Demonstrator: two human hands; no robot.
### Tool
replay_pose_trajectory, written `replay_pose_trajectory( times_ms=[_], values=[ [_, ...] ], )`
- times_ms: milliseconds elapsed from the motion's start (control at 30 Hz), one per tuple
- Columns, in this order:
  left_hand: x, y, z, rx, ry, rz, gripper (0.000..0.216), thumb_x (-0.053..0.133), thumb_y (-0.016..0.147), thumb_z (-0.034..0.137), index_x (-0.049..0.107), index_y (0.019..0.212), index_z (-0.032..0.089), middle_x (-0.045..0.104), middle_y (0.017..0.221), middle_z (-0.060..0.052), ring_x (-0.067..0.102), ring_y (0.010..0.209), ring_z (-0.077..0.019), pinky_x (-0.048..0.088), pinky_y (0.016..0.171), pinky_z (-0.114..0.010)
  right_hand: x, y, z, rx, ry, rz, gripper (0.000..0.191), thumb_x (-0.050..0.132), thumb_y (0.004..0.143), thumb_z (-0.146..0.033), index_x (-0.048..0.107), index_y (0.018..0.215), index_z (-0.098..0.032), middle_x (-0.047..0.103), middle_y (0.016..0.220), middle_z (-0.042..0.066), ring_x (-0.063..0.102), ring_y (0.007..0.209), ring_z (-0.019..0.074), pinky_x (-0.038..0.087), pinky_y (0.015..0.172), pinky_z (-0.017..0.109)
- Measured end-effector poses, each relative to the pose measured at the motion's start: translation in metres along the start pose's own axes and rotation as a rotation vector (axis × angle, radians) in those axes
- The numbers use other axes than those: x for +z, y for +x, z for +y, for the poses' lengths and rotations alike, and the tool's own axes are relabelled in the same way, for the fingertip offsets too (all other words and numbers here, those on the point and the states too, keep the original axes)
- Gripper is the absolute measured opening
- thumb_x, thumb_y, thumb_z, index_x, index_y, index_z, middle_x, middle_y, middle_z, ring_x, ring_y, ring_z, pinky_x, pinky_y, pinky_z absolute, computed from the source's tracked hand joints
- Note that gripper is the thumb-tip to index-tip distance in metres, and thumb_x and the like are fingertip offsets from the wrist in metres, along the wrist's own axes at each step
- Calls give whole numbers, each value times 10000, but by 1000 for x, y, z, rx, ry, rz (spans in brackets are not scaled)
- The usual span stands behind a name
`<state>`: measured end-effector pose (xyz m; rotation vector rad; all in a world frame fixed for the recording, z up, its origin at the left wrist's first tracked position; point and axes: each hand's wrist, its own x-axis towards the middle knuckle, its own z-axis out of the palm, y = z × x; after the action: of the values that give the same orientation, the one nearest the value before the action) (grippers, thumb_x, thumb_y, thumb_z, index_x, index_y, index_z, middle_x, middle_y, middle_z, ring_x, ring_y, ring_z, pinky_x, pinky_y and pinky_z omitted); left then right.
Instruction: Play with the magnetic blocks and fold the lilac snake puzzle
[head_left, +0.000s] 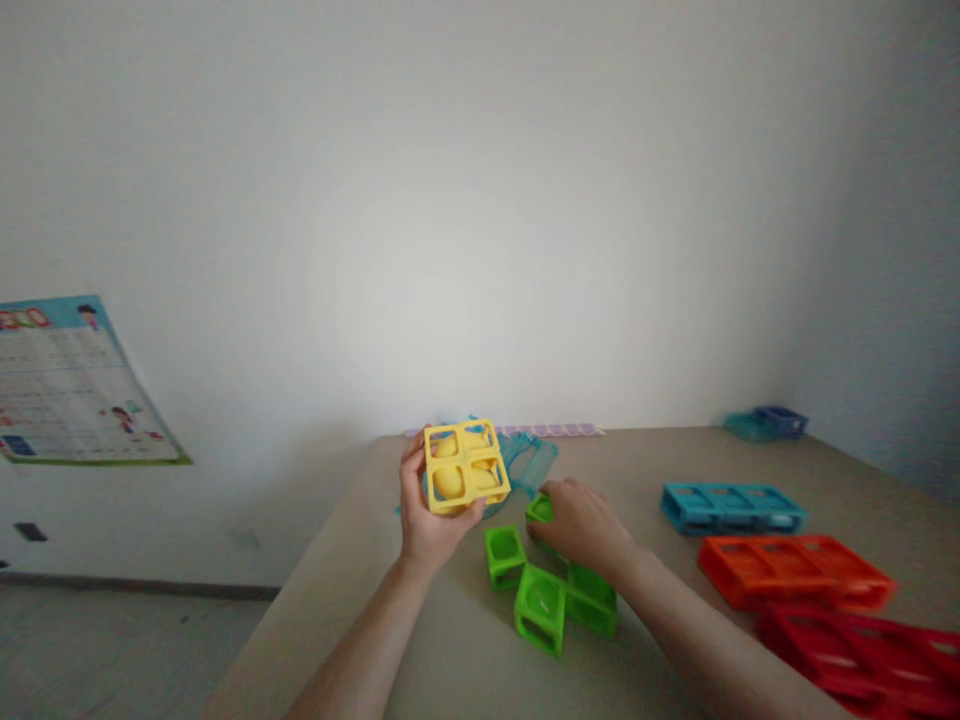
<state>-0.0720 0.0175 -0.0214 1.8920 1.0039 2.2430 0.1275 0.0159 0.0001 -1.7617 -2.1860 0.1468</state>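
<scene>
My left hand (425,520) is raised a little above the beige table (675,470) and grips a yellow four-cell block (465,466) from behind and below, its open cells facing me. My right hand (581,525) rests palm down on the table with its fingers curled around a small green cube (540,508). Three more green cubes lie close by: one (504,555) between my hands, one (541,607) nearer to me, and one (592,600) partly under my right wrist.
A teal mesh bag (529,458) lies behind the yellow block. Long open blocks sit at the right: teal (731,507), orange (795,570), red (870,655). Two small trays (765,424) stand at the far right corner. A poster (71,385) hangs on the left wall.
</scene>
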Motion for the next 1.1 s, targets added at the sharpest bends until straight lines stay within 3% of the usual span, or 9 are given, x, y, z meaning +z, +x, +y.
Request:
replay_pose_trajectory(
  times_ms=[100, 167, 233, 333, 433, 533, 667, 867, 1100],
  values=[
    [2, -1, 0, -56, -44, -15, 784, 812, 578, 262, 399, 1244, 217, 389, 1373, -168, 422, 1283, -318, 391, 1024, -471, -7, -3, -8, -107, 134, 102, 478, 679, 706, -313, 621, 1139, -120, 618, 1073, 194, 597, 1014, 344, 444, 884, 484],
    [4, -3, 2, -126, -86, -55, 780, 812, 591, 285, 385, 1241, 224, 391, 1363, -167, 441, 1267, -311, 416, 1004, -454, -14, -5, -13, -316, 299, 226, 656, 658, 746, -259, 433, 1354, -151, 517, 1265, 176, 528, 1154, 298, 415, 975, 451],
    [5, -4, 6, -197, -155, -104, 774, 800, 616, 310, 350, 1242, 236, 404, 1343, -163, 470, 1239, -298, 444, 976, -435, -17, -8, -18, -538, 445, 264, 781, 633, 774, -200, 247, 1453, -215, 366, 1425, 137, 419, 1284, 243, 369, 1053, 406],
    [3, -5, 15, -250, -275, -204, 781, 766, 660, 322, 276, 1264, 261, 394, 1342, -161, 490, 1219, -291, 468, 948, -431, -14, -9, -19, -695, 531, 228, 724, 600, 797, -154, 275, 1436, -253, 305, 1472, 108, 337, 1348, 228, 329, 1093, 408],
    [-3, -2, 22, -235, -294, -379, 825, 752, 660, 298, 260, 1322, 266, 349, 1400, -167, 459, 1246, -317, 441, 977, -477, -9, -7, -14, -728, 581, 258, 578, 535, 773, -61, 439, 1315, -237, 426, 1377, 110, 409, 1295, 230, 368, 1063, 423],
    [-8, 2, 25, -130, -136, -491, 802, 785, 592, 279, 413, 1301, 244, 419, 1354, -146, 427, 1257, -345, 365, 1035, -516, -10, -5, -10, -719, 617, 341, 584, 482, 696, 10, 506, 1222, -243, 485, 1308, 98, 448, 1258, 237, 387, 1038, 439],
    [-10, 6, 25, -32, -20, -469, 699, 780, 575, 279, 528, 1226, 248, 534, 1191, -121, 509, 1138, -327, 401, 995, -490, -13, -4, -10, -649, 663, 446, 557, 502, 700, -23, 511, 1209, -250, 471, 1329, 95, 451, 1256, 251, 391, 1033, 454],
    [-10, 9, 29, 12, -19, -414, 622, 754, 601, 288, 566, 1192, 243, 552, 1183, -115, 536, 1097, -317, 435, 955, -468, -6, -6, -13, -602, 759, 479, 393, 523, 811, -89, 552, 1167, -254, 521, 1252, 94, 531, 1167, 221, 463, 973, 407],
    [-15, 9, 26, -112, -171, -423, 635, 748, 599, 343, 574, 1200, 234, 569, 1174, -128, 562, 1078, -329, 442, 951, -494, -9, -8, -15, -658, 677, 519, 398, 473, 834, -80, 584, 1179, -246, 592, 1244, 88, 550, 1174, 222, 467, 976, 415]
  ],
)
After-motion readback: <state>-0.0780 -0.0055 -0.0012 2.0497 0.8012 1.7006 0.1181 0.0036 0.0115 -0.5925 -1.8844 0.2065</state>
